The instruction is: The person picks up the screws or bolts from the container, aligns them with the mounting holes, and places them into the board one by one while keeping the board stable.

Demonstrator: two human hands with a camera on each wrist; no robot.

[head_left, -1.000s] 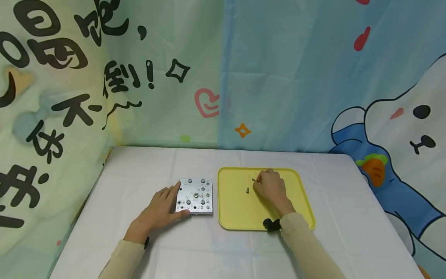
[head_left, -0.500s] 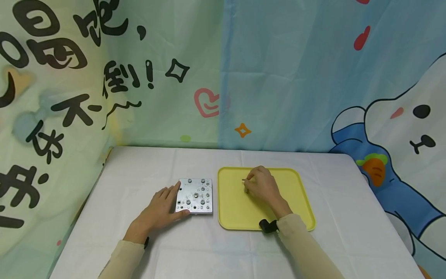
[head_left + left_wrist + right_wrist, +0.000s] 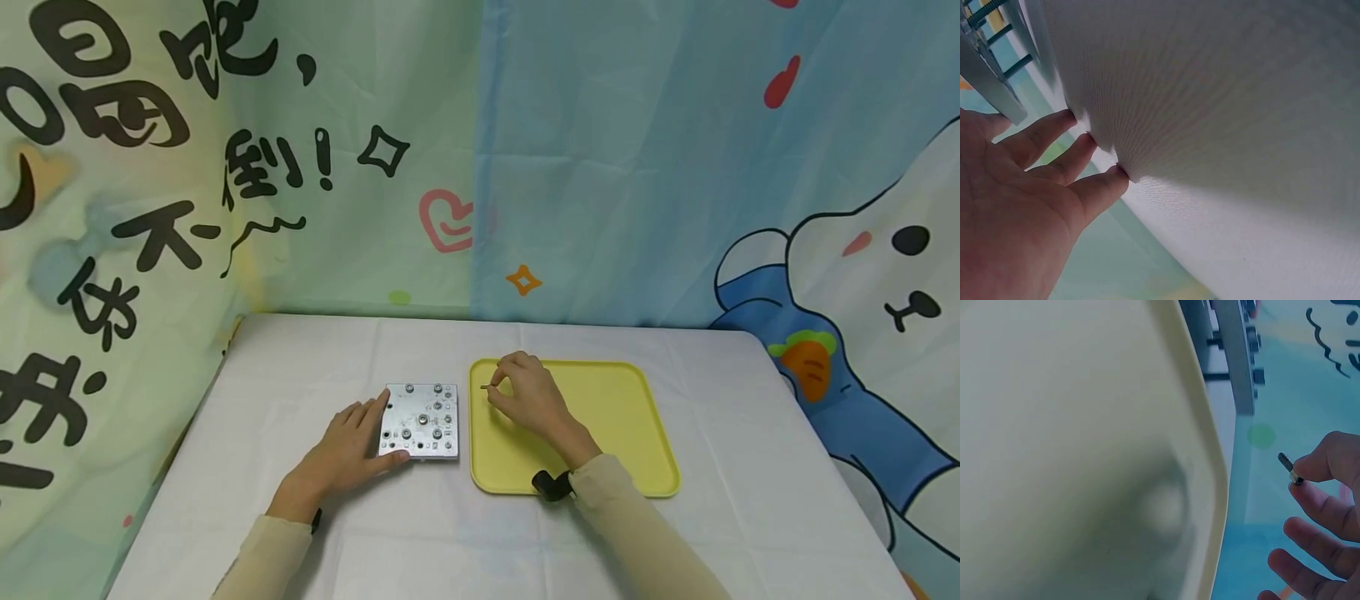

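Observation:
A square silver metal plate [image 3: 418, 423] stands raised on the white table, with several bolts set in its top and threaded shanks [image 3: 1017, 65] showing underneath in the left wrist view. My left hand [image 3: 339, 450] touches it with fingers spread, the index at its far left corner and the thumb at the near edge. Three of its fingertips [image 3: 1116, 175] rest on the cloth. Over the left part of the yellow tray [image 3: 630, 442], my right hand [image 3: 531, 398] pinches a small screw [image 3: 1287, 464] between thumb and index finger. Its other fingers are loosely extended.
The tray lies right of the plate, a narrow strip of white tablecloth [image 3: 420, 533] between them. Printed fabric [image 3: 600, 167] hangs behind the table's far edge. A black wrist camera [image 3: 552, 486] sits low over the tray's near rim.
My right hand has moved left across the tray with the screw pinched. A second small screw on the tray is now hidden behind that hand. My left hand and the plate have stayed put.

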